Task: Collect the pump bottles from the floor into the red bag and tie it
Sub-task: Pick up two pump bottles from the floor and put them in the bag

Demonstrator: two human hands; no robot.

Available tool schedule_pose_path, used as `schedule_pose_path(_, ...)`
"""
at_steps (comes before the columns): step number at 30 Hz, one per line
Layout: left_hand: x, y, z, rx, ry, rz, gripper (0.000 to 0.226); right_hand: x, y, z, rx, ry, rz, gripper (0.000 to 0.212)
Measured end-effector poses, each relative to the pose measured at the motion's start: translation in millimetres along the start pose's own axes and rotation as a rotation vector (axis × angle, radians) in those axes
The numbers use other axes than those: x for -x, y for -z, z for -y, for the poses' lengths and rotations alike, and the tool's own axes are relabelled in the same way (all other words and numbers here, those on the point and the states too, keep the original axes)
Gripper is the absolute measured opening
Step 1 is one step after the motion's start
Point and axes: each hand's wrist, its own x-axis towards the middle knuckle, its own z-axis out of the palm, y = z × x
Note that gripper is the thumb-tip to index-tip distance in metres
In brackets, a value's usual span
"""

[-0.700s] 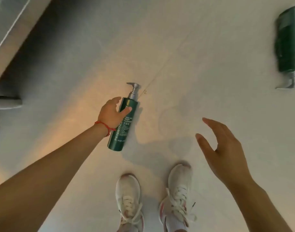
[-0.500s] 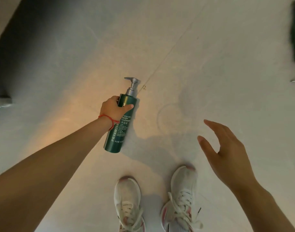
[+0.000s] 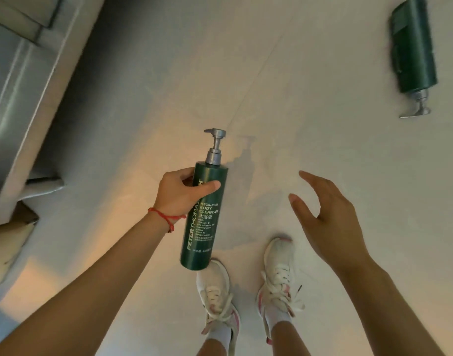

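Head view: left hand (image 3: 179, 192) lifted pump bottle (image 3: 203, 214) off floor (higher now).

second bottle (image 3: 414, 47) cropped by top edge

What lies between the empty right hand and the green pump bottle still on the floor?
Nothing: in the head view, only bare pale floor separates the right hand from the green pump bottle lying at upper right.

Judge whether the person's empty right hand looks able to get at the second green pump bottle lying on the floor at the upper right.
Probably yes. The right hand is open and empty, and only bare floor lies between it and the second pump bottle; it would likely need a step or a stretch.
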Motion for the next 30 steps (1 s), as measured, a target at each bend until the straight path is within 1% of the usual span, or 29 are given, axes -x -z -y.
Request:
schedule_pose_path(4,58,5,-83,-0.005,-0.102,0.007,0.027,22,58,34,-0.037,0.005,-0.021,0.045)
schedule_pose_path(9,105,12,-176,-0.026,-0.185,0.002,0.031,47,145,66,0.021,0.003,-0.093,0.045)
schedule_pose_path(14,119,14,-260,-0.047,-0.288,-0.020,0.035,61,220,83,0.117,-0.077,-0.197,0.046)
schedule_pose_path(18,112,15,-315,-0.063,-0.341,-0.012,0.032,65,259,92,0.171,-0.145,-0.262,0.045)
schedule_pose_path(22,90,11,-363,-0.108,-0.370,0.054,0.029,59,292,96,0.208,-0.246,-0.327,0.046)
schedule_pose_path(25,67,6,-401,-0.135,-0.385,0.140,0.031,53,315,99,0.204,-0.337,-0.417,0.047)
schedule_pose_path(30,41,-8,-471,-0.241,-0.437,0.321,0.031,46,342,102,0.092,-0.524,-0.536,0.047)
